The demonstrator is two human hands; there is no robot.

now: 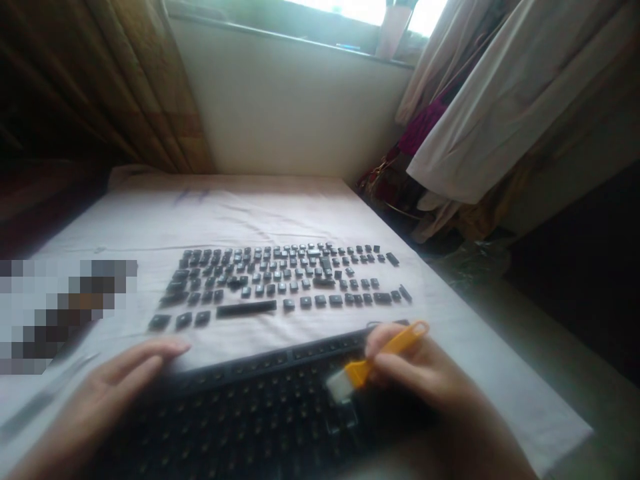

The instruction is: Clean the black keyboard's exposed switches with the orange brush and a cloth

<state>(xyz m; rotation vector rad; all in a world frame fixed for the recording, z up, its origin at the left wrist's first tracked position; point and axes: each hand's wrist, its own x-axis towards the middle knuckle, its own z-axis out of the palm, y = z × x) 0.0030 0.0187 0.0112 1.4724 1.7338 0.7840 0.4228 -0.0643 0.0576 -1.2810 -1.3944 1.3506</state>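
Note:
A black keyboard [240, 413] with its keycaps off lies at the bottom of the head view, its far edge slanting up to the right. My left hand [125, 380] grips its left end, thumb and forefinger stretched along the corner; the other fingers are hidden. In my right hand [410, 367] is a small yellow brush [357, 373], pinched by its handle. The pale bristles are over the right part of the keyboard's bare key posts, blurred; I cannot tell whether they touch. Loose black keycaps [320, 300] lie in rows beyond the keyboard, with the long space bar [247, 309] in front.
A white cloth [280, 207] covers the table, whose right edge drops to the floor. At the left is a pixelated patch. A curtain [145, 87] hangs back left, pale clothes [480, 113] at the right. Behind are a wall and a window sill.

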